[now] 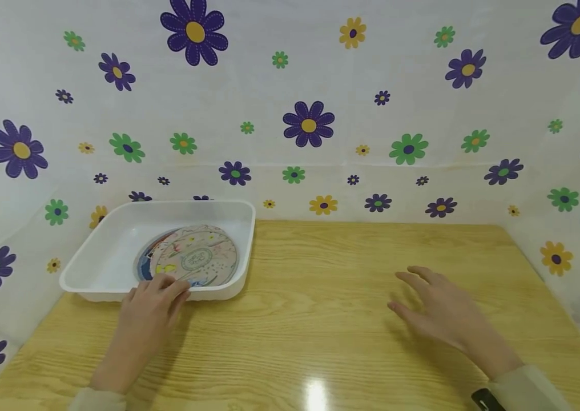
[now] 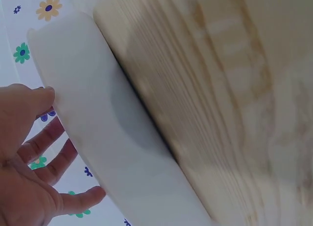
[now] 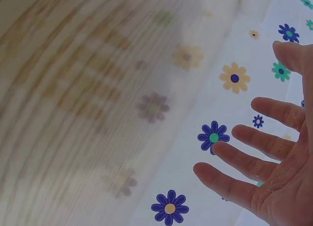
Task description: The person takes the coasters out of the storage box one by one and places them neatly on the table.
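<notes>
A white plastic tray (image 1: 81, 279) stands at the left of the table. Inside it lies an overlapping pile of thin round patterned pads (image 1: 200, 257), the top one pink with an oval emblem. My left hand (image 1: 148, 302) grips the tray's near rim, its fingers bent over the edge beside the pads. In the left wrist view, the thumb (image 2: 44, 99) meets the rim while some fingertips pass behind the wall. My right hand (image 1: 441, 308) hovers over the table's right side, fingers spread and holding nothing, as the right wrist view also shows.
The wood-grain table (image 1: 321, 297) runs up to a white cloth (image 1: 249, 85) printed with flowers, which rises at the back and both sides. A dark watch-like band (image 1: 487, 399) shows at the right sleeve (image 1: 528, 391).
</notes>
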{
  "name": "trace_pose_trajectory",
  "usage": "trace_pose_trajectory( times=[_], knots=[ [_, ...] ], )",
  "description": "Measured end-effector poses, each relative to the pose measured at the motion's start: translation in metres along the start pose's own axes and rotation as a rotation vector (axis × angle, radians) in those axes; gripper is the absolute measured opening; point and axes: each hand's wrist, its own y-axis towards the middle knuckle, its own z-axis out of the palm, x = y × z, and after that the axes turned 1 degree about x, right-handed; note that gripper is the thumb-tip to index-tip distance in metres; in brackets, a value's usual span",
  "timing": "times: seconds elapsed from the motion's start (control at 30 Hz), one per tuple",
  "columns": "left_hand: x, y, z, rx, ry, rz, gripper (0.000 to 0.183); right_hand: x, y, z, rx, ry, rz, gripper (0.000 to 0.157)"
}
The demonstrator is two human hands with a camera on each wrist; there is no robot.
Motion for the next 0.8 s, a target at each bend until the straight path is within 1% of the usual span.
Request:
trace_pose_trajectory(
  times=[0.2,0.33,0.43,0.53,0.67,0.8],
  knots=[
    [-0.011,-0.003,0.0,-0.027,-0.008,0.024,0.017,0.008,0.006,0.004,-0.015,0.008,-0.025,0.06],
    [-0.022,-0.005,0.0,-0.033,-0.016,0.017,0.015,0.012,0.009,0.005,-0.02,0.018,-0.044,0.06],
    [-0.03,-0.007,-0.002,-0.008,-0.03,0.005,0.013,0.016,0.013,0.006,-0.028,0.02,-0.062,0.059],
    [-0.034,-0.008,-0.005,0.022,-0.048,-0.007,0.014,0.02,0.017,0.007,-0.031,0.022,-0.076,0.058],
    [-0.031,-0.008,-0.009,0.045,-0.048,-0.006,0.018,0.029,0.026,0.009,-0.038,0.031,-0.097,0.057],
    [-0.019,-0.008,-0.013,0.077,-0.028,-0.031,0.026,0.039,0.037,0.011,-0.052,0.044,-0.128,0.057]
  ],
)
